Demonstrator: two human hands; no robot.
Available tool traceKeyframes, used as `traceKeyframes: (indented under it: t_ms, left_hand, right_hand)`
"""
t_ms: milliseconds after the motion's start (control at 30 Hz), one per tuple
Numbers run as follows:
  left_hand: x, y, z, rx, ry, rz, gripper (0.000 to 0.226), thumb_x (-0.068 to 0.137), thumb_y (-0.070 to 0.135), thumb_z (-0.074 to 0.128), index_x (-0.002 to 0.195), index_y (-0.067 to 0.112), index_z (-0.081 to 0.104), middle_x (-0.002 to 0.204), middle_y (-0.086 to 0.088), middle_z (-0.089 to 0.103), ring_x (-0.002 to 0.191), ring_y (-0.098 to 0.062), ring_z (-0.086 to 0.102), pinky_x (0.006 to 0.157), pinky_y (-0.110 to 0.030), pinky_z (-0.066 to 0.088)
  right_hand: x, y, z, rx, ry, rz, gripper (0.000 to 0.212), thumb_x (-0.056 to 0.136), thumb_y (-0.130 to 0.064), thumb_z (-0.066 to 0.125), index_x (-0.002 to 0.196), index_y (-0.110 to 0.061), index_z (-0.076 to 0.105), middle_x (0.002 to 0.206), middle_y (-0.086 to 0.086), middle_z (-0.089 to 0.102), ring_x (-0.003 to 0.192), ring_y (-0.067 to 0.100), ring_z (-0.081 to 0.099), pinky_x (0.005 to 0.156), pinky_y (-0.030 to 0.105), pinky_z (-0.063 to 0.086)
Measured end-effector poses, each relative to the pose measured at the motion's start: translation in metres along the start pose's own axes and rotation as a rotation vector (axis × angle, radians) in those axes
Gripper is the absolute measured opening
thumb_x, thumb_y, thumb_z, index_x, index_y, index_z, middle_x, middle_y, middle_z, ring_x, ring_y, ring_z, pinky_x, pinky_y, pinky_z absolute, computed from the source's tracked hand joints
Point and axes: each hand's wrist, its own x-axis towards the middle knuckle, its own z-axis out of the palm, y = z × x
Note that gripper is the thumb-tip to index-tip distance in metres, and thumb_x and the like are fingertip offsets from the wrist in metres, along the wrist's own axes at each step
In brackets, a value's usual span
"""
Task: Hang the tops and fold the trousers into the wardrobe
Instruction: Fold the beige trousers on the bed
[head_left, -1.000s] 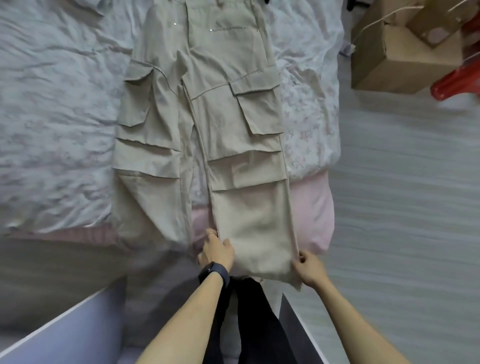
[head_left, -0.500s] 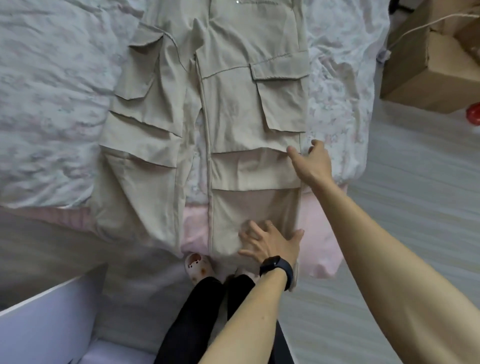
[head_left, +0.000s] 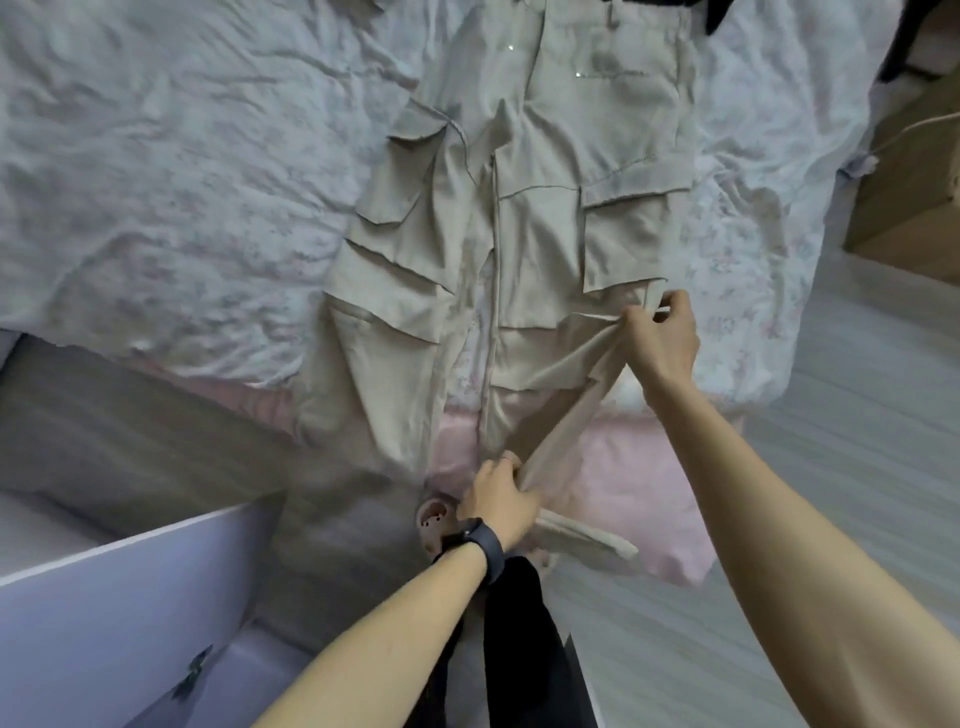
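Observation:
Beige cargo trousers (head_left: 524, 218) lie flat on the bed, waistband at the top, legs hanging over the bed's near edge. My right hand (head_left: 662, 338) pinches the outer seam of the right leg just below the side pocket and lifts it. My left hand (head_left: 501, 501), with a dark watch on the wrist, grips the same leg near its hem, gathered into a taut strip between both hands. The left leg lies flat and untouched.
A rumpled floral sheet (head_left: 182, 182) covers the bed, with a pink layer (head_left: 639, 467) at its edge. A white box panel (head_left: 114, 613) stands at lower left. A cardboard box (head_left: 909, 197) sits on the grey floor at right. Dark clothing (head_left: 722, 13) lies at the top.
My right hand went from the hem up to the seam below the pocket and pinched it. My left hand moved from pressing flat on the lower leg to gripping it, raising the leg's outer edge.

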Motion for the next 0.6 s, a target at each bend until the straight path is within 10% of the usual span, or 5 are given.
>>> traceKeyframes:
  t_ms: [267, 600]
  left_hand:
    - [-0.016, -0.112, -0.153, -0.275, 0.176, -0.154, 0.007, 0.08, 0.018, 0.069, 0.086, 0.022, 0.068, 0.077, 0.006, 0.068, 0.085, -0.022, 0.065, 0.066, -0.025, 0.043]
    - [0.086, -0.255, -0.209, -0.28, 0.064, -0.282, 0.049, 0.089, 0.016, 0.066, 0.136, 0.018, 0.052, 0.137, -0.01, 0.054, 0.118, -0.028, 0.055, 0.087, -0.028, 0.044]
  right_hand:
    - [-0.102, -0.115, 0.127, -0.071, -0.274, -0.274, 0.022, 0.077, -0.024, 0.064, 0.093, -0.015, 0.052, 0.083, 0.005, 0.064, 0.081, 0.033, 0.065, 0.072, 0.054, 0.058]
    - [-0.093, -0.075, 0.287, -0.743, -0.727, -0.293, 0.066, 0.094, -0.027, 0.06, 0.154, -0.016, 0.035, 0.144, 0.011, 0.05, 0.127, 0.031, 0.053, 0.102, 0.037, 0.045]
